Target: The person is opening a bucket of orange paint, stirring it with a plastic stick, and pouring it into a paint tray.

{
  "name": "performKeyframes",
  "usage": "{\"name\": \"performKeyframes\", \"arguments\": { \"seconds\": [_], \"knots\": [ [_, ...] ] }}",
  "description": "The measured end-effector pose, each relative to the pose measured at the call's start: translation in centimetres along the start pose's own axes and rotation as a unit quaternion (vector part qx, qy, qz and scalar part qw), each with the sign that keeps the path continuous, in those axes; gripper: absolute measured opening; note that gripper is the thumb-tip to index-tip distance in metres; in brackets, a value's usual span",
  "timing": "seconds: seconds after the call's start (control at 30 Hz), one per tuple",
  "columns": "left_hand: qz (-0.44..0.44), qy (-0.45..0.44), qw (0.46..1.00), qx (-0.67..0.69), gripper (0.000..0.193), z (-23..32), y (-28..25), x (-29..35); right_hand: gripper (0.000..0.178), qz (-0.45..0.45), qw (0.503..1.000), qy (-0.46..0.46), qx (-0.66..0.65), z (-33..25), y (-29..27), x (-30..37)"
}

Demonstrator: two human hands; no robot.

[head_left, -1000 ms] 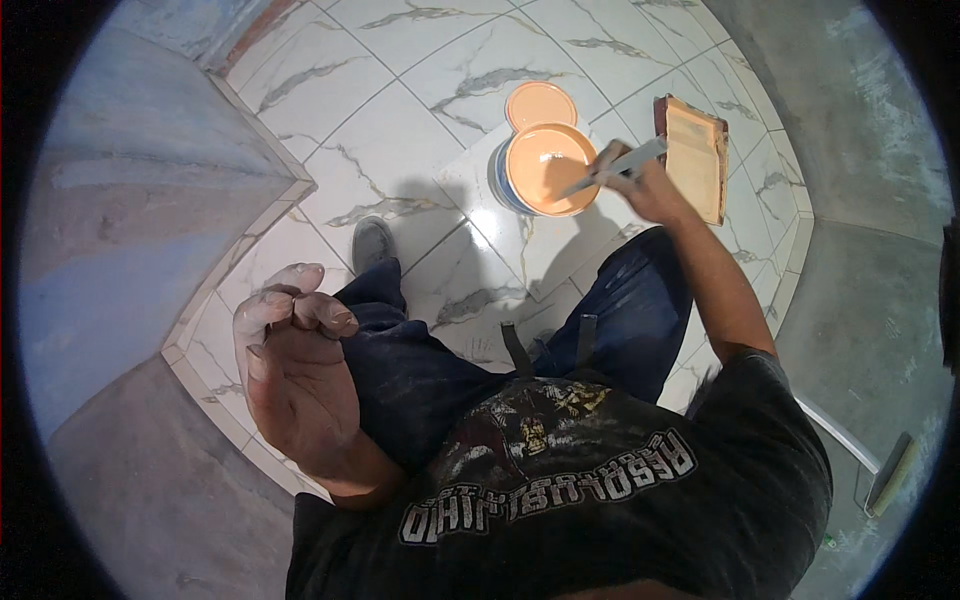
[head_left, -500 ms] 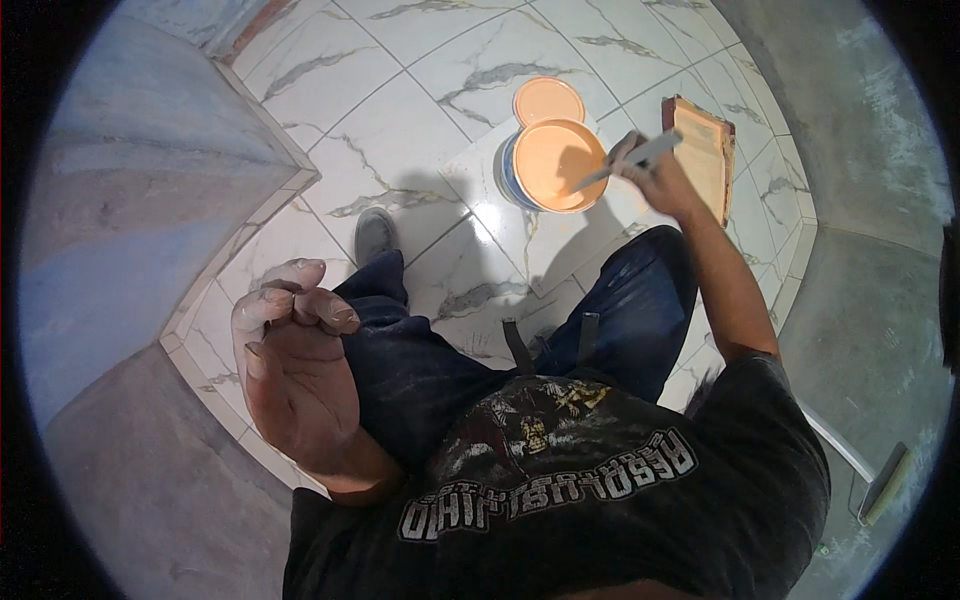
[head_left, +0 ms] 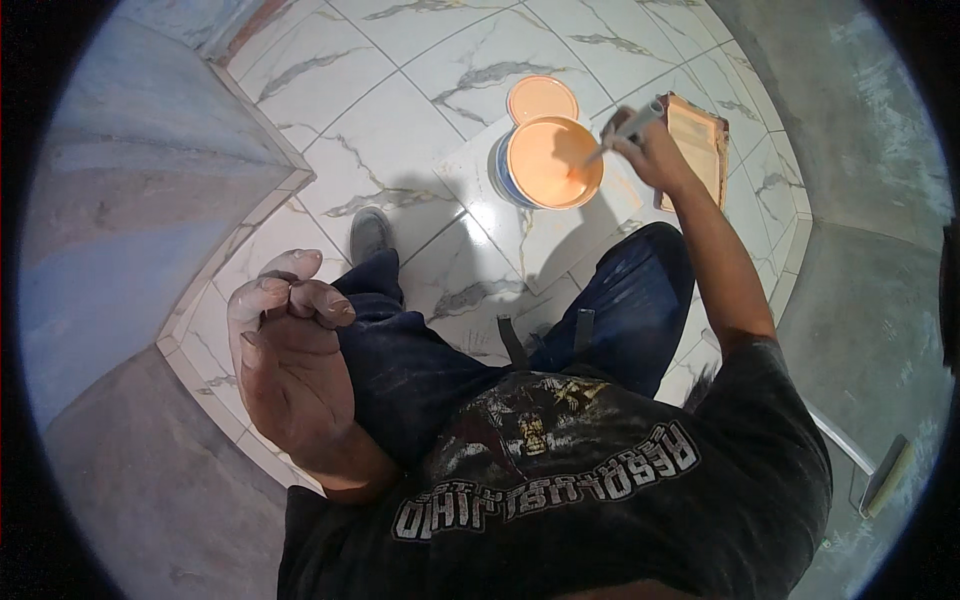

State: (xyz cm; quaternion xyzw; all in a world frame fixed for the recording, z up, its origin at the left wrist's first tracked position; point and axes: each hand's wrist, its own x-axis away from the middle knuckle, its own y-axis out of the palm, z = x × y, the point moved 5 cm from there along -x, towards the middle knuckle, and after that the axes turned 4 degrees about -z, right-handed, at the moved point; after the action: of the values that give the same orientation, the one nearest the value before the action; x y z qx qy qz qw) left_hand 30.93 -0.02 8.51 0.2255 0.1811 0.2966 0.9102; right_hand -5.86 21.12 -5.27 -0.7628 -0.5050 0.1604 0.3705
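My right hand (head_left: 648, 152) is closed around a grey tool with a long, tapering handle (head_left: 638, 122). The tool's narrow end points down toward the orange paint (head_left: 540, 160) at the right side of a bucket (head_left: 504, 172). Whether its tip dips into the paint is hard to make out. Raised at the left, my left hand (head_left: 293, 370) shows a dusty palm, its fingers loosely curled, with nothing in it. A round lid coated in orange (head_left: 543, 97) lies just behind the bucket.
To the right of the bucket lies a paint tray (head_left: 723, 150) with orange in it. A roller (head_left: 885, 478) leans by the grey wall (head_left: 870, 300) at lower right. Marbled tiles (head_left: 350, 130) cover the floor; a wall corner (head_left: 300, 165) juts in from the left.
My right hand has shifted slightly up, and the tool's angle has changed, its narrow end moving toward the bucket's right rim. My left hand holds nearly the same pose.
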Motion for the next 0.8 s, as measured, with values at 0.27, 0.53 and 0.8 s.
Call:
{"name": "performKeyframes", "arguments": {
  "seconds": [0.27,0.53,0.8],
  "knots": [
    [0.001,-0.006,1.0,0.0,0.042,-0.5,-0.1,-0.1,0.014,0.021,0.986,-0.111,-0.124,-2.7,6.1,-0.9],
    [0.002,0.001,1.0,-0.007,0.042,-0.1,-0.1,-0.5,0.014,0.035,0.999,0.0,0.001,0.9,0.6,-2.6],
    [0.028,0.002,1.0,-0.012,0.043,0.0,-0.4,0.3,0.012,-0.081,0.988,-0.104,-0.085,-2.8,5.6,0.9]
  ]
}}
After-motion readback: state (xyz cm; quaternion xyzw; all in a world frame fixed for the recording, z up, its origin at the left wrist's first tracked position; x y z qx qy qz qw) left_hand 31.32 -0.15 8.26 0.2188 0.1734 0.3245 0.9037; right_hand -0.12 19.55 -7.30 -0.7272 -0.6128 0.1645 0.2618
